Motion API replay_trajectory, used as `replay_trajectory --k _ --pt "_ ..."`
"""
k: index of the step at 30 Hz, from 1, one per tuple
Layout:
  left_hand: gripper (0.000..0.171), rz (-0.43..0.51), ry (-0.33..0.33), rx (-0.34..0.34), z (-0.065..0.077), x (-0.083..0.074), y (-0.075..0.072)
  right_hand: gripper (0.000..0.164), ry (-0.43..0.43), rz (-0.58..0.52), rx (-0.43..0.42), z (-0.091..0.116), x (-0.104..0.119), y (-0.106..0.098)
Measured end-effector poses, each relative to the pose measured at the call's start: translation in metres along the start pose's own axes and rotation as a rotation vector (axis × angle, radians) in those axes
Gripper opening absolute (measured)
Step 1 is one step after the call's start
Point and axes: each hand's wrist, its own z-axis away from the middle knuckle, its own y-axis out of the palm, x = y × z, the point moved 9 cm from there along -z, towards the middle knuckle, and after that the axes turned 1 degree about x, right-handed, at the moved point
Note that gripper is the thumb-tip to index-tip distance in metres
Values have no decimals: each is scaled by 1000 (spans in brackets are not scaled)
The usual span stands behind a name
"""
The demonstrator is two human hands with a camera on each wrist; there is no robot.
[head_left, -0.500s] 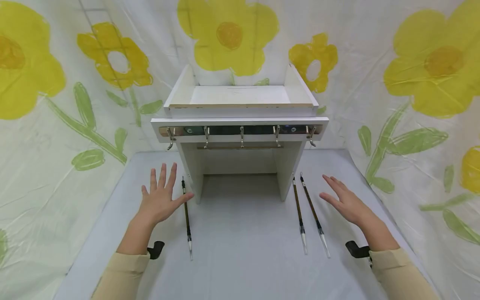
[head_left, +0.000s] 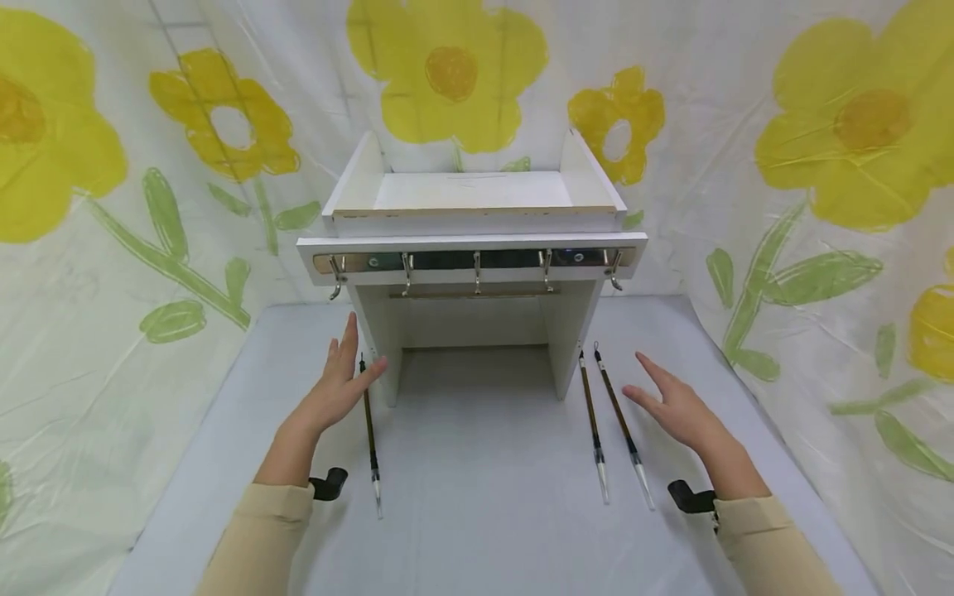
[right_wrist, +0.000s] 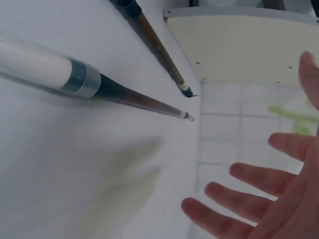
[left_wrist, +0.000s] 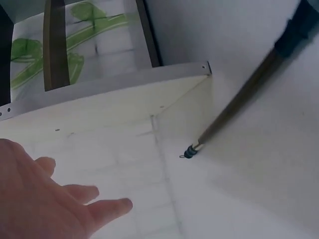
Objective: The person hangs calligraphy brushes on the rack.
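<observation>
My left hand hovers over the table with its fingers straight, holding nothing. Just to its right lies a calligraphy brush, its hanging loop toward the rack and its capped tip toward me; the left wrist view shows this brush too. My right hand, fingers extended and bare, is held to the right of two more calligraphy brushes, an inner brush and an outer brush. Both appear in the right wrist view, where the spread right hand is apart from them.
A white wooden rack stands at the back centre, with a metal strip of several hooks across its front and an open tray on top. Curtains with yellow flowers enclose the white table at the back and sides.
My left hand has turned edge-on and shifted slightly right, its fingers closer together. My right hand has moved a little left. The brushes stay where they lay.
</observation>
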Motion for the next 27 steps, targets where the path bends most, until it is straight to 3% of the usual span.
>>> replay_trajectory --k 6,10,14,21,27 --pt "83 186 80 10 -15 1 9 86 30 18 -3 -5 0 5" --pt "71 350 49 44 -21 4 14 81 30 -58 -2 -8 -5 11" --pt "64 446 34 53 -23 2 18 80 76 -143 22 -10 -13 21" --pt "81 427 -66 49 -25 2 24 77 142 -173 9 -14 -17 26" --pt "79 432 -74 45 -27 1 25 77 181 -172 22 -18 -20 34"
